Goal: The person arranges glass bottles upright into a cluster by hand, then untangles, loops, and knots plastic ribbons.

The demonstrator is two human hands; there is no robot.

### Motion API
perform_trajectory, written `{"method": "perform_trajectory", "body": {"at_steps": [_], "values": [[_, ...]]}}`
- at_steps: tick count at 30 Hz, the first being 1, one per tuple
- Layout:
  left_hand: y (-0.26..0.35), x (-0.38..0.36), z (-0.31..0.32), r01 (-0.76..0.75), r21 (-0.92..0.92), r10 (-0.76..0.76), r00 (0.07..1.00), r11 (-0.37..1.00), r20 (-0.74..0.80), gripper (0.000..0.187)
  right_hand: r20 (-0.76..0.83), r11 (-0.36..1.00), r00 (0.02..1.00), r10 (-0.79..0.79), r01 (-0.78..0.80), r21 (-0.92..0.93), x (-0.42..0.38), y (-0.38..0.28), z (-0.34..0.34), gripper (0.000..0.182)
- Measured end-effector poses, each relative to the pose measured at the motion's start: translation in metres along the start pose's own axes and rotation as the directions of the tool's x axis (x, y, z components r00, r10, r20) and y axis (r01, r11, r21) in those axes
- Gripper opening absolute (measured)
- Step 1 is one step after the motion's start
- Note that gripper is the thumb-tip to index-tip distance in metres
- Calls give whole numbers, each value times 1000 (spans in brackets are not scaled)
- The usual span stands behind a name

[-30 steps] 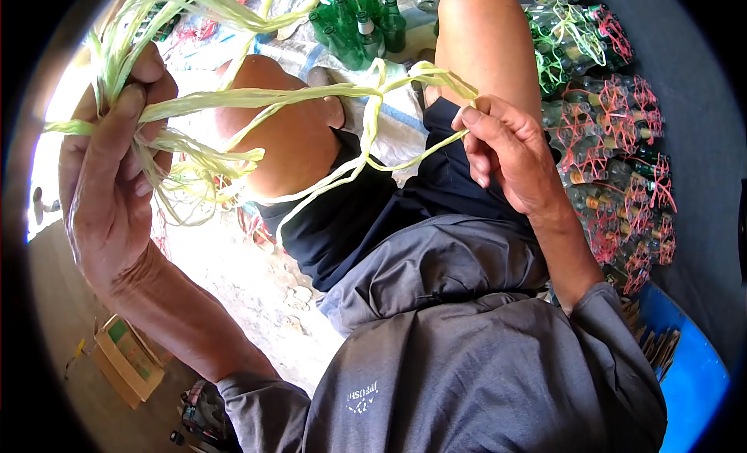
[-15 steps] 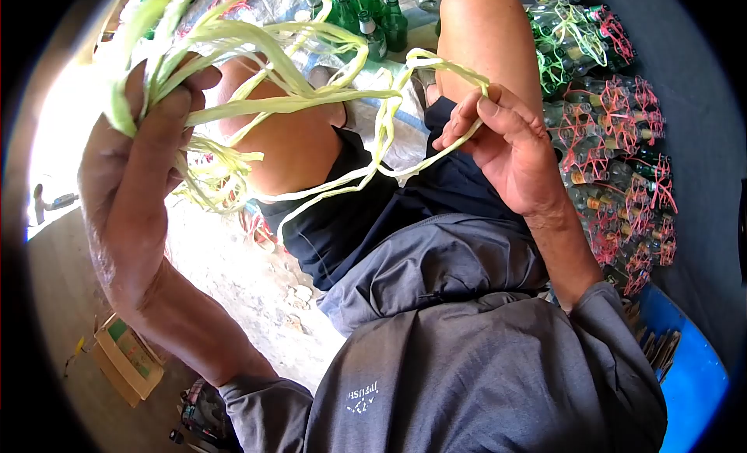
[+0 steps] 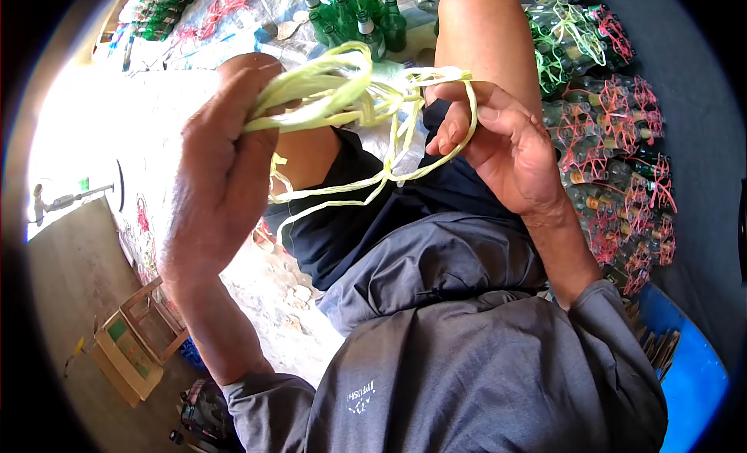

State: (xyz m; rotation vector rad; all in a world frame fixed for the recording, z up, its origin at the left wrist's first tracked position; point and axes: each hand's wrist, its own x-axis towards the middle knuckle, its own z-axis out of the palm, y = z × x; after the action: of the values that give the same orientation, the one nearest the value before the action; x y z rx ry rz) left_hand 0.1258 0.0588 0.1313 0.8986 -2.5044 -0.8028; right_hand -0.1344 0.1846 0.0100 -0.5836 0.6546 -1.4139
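Yellow-green plastic twine [image 3: 331,87] stretches between my two hands above my lap. My left hand [image 3: 218,169] is closed around a folded bundle of it, with some fingers hidden behind the hand. At my right hand [image 3: 510,145] the twine forms a loop around the curled fingers, which hold it up. Knotted strands hang between the hands, and a loose end dangles below them over the dark shorts [image 3: 350,227].
Green glass bottles [image 3: 366,21] stand beyond my knees. To the right are stacked bottles tied with pink and green twine [image 3: 615,126], above a blue container [image 3: 692,367]. A wooden frame [image 3: 156,321] and a cardboard box [image 3: 124,359] are at lower left.
My left hand has moved right and inward with its bundle, closer to my right hand. The strands between them have slackened, and my right fingers have parted slightly inside the loop.
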Motion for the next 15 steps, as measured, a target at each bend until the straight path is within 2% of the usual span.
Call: {"method": "perform_trajectory", "body": {"at_steps": [1,3,4,7,8,9,10,14,15], "values": [[0,-1,8,37,12,-37,999,999,-21,26,9,1000,1000,3,-3,-4,0,0,0,45],[0,-1,6,50,85,-58,994,995,93,26,14,1000,1000,14,-14,-11,-1,-1,2,46],[2,0,11,9,75,-15,997,997,82,24,10,1000,1000,22,-22,-15,-1,-2,4,45],[1,0,24,28,112,-40,993,993,110,27,19,999,1000,16,-15,-31,-2,1,6,42],[1,-1,31,38,122,-51,993,992,106,20,27,999,1000,9,-8,-38,-2,2,7,41],[1,-2,36,49,132,-62,993,990,101,15,35,997,999,-9,12,-73,-1,3,8,41],[2,1,38,35,205,-65,988,978,142,16,43,994,999,-27,31,-108,-1,4,10,41],[-5,1,57,-17,266,-26,987,964,157,16,92,955,990,-111,132,-267,5,12,11,47],[-4,3,59,-15,300,-38,985,954,168,15,84,949,993,-87,108,-295,5,12,12,50]]}}
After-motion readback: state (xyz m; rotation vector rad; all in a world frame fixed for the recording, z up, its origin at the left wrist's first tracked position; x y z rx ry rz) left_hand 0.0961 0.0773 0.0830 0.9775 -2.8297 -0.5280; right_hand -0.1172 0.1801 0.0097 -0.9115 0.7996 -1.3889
